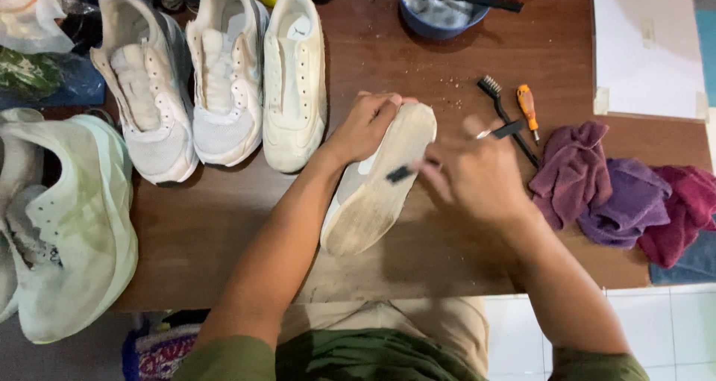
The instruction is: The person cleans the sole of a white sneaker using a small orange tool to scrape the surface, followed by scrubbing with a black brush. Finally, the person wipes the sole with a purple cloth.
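three white shoes (224, 75) stand side by side on the brown wooden table (209, 224), left of the shoe we are working on, and farther left of it a pale green shoe (74, 224) hangs over the table edge. our left hand (365, 127) wraps its fingers around the toe end of the upturned shoe (373, 187), which lies sole up and tilted near the middle of the table, its dirty tan sole facing us. just right of that shoe, our right hand (477, 176) is closed around a small black brush (403, 173), its head touching the sole; the hand is blurred. behind the shoe sits a blue bowl (440, 8) with a dark brush in it. right of the shoe lie a wire brush (496, 97) and an orange-handled tool (527, 106), then crumpled purple and maroon cloths (626, 194).
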